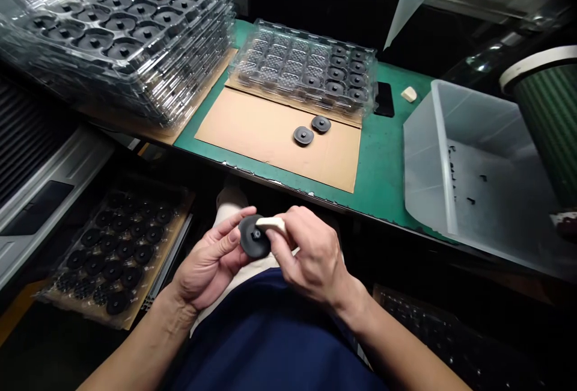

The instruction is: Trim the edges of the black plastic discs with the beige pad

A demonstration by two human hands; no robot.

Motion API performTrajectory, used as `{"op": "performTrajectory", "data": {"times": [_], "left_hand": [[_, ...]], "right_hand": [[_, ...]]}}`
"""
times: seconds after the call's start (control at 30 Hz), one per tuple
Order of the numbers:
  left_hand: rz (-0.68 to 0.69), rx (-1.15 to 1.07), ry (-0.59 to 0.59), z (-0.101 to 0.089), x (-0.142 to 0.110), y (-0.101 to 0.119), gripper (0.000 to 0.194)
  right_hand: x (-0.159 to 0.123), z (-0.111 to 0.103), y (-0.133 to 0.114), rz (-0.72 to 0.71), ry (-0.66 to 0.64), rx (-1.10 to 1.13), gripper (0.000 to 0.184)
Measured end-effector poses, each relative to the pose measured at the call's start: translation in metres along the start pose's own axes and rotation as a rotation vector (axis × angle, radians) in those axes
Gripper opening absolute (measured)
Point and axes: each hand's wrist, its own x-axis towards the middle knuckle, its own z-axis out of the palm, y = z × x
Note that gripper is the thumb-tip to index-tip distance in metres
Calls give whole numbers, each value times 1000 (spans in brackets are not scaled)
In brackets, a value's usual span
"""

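navy clothing, nearest. one black disc, just above it, between the hands: left hand, grip clamped on the disc's edge; right hand, grip closed on a white block against the disc's face. beyond, on the green counter: two loose discs on cardboard; clear tray behind; tray stack, left; plastic bin, right.

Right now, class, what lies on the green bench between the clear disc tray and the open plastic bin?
A flat black rectangle close by the tray, and a small cream block nearer the bin, both shown in the head view.
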Motion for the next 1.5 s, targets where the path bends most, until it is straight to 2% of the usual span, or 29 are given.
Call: {"op": "performTrajectory", "data": {"times": [0.07, 0.13, 0.17, 0.23, 0.33, 0.43, 0.53, 0.73, 0.87, 0.93, 1.0, 1.03, 1.1, 1.17, 1.23, 1.33, 1.43, 1.5], "left_hand": [[138, 57, 35, 2, 3, 0, 51], [230, 135, 31, 3, 5, 0, 58], [273, 167, 24, 4, 5, 0, 59], [360, 208, 23, 6, 5, 1, 58], [432, 208, 35, 7, 1, 6, 56], [344, 183, 33, 2, -3, 13, 51], [168, 159, 6, -7, -5, 16, 43], [-113, 130, -68, -18, -3, 11, 26], [-241, 107, -52, -19, -1, 5, 33], [-262, 99, -50, -18, -2, 4, 34], [-198, 68, -28, -16, -1, 5, 33], [-129, 52, -5, -15, -1, 6, 34], [34, 60, 48, -13, 0, 7, 48], [164, 136, 66, -12, 2, 6, 62], [252, 240, 53, -11, 2, 5, 65], [399, 344, 75, -6, -1, 5, 62], [515, 343, 126, 0, -6, 10, 62], [515, 316, 138, 2, -9, 13, 60]], "right_hand": [[1, 6, -4, 281, -43, 218, 32], [4, 9, -11, 431, -147, 443, 31], [6, 8, -15, 441, -167, 506, 28], [11, 6, -22, 367, -148, 498, 22], [15, -1, -22, 208, -90, 253, 28], [16, -4, -13, 89, -7, -18, 31], [15, -5, -7, -48, -47, -137, 25], [11, -5, -12, -213, -189, -169, 23], [11, -7, -9, -324, -253, -150, 30], [10, -7, -5, -381, -260, -155, 30], [9, -4, -1, -328, -184, -155, 26], [8, -1, 0, -246, -124, -137, 24], [6, 6, -1, 8, -60, -23, 28], [6, 11, -6, 260, -118, 187, 34], [8, 14, -15, 385, -198, 395, 31], [14, 12, -27, 346, -167, 471, 23], [17, 9, -27, 264, -113, 318, 31], [16, 9, -20, 208, -58, 163, 35]]}}
